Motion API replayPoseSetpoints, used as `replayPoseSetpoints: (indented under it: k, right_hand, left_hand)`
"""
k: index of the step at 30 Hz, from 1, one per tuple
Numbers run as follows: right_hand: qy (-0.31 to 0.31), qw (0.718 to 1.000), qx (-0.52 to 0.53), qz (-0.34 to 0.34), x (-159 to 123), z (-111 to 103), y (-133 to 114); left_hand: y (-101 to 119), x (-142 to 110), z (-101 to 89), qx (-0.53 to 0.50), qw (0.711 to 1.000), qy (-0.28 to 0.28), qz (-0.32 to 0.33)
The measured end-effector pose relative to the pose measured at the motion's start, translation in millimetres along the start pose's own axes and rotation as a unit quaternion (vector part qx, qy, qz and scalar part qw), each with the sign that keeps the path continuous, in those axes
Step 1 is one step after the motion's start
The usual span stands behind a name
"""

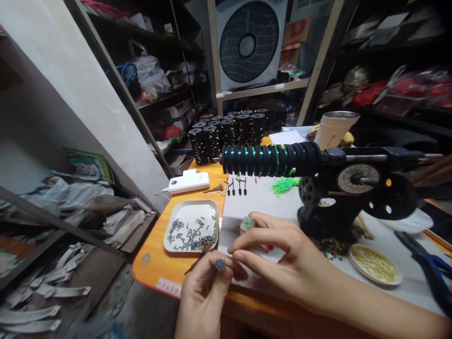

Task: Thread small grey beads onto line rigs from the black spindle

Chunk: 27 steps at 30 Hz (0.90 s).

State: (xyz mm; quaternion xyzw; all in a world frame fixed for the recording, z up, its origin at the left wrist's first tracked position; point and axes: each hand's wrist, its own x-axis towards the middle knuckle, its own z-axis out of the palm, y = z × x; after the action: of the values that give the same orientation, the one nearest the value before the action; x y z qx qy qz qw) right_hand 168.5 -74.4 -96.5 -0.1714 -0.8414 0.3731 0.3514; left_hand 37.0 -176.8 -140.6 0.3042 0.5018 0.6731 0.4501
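My left hand is closed near the table's front edge, with a small dark bundle between thumb and fingers. The bundle's round end shows many tiny grey-blue tips packed together. Beside it, my right hand pinches thumb and forefinger close to the left fingers; anything in that pinch is too small to make out. A speckled greenish block is held in the curled fingers of my right hand. Left of the hands lies a white tray with many small dark pieces.
A black winding device carries a ribbed black roller wound with shiny green-blue strands. Behind stand several black spools. Green strands, a dish of gold bits and pliers lie rightward. A white power strip sits left.
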Motion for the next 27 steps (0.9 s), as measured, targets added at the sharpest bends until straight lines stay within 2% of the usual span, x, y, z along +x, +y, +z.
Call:
replayPoseSetpoints:
  k: [3, 7, 11, 15, 18, 22, 27]
  right_hand:
    - [-0.001, 0.999, 0.031, -0.005, 0.9, 1.2, 0.7]
    - [0.016, 0.999, 0.033, -0.018, 0.1, 3.5, -0.4]
    - [0.032, 0.999, -0.001, -0.01, -2.1, 4.7, 0.5]
    - [0.004, 1.0, 0.025, -0.002, -2.0, 3.7, 2.7]
    - [0.008, 1.0, 0.023, -0.01, -0.8, 3.0, 1.0]
    - [0.016, 1.0, 0.013, -0.007, -1.0, 3.4, -3.6]
    - [0.015, 0.999, 0.025, -0.022, -3.1, 2.5, -1.9]
  left_hand:
    - [-2.0, -3.3, 2.1, -0.024, 0.998, 0.03, -0.048]
    - [-3.1, -6.2, 9.3, 0.007, 0.996, 0.086, -0.031]
    - [-4.8, -6.3, 15.9, -0.024, 0.999, 0.038, -0.004]
    - [-6.8, -6.4, 14.7, -0.033, 0.999, 0.025, 0.002]
    - [-6.7, -7.1, 12.3, -0.021, 1.0, 0.016, -0.01]
    - [-8.2, -9.0, 12.6, -0.015, 0.999, 0.036, -0.017]
    - [-8.6, -11.3, 11.9, -0.102, 0.992, 0.072, -0.012]
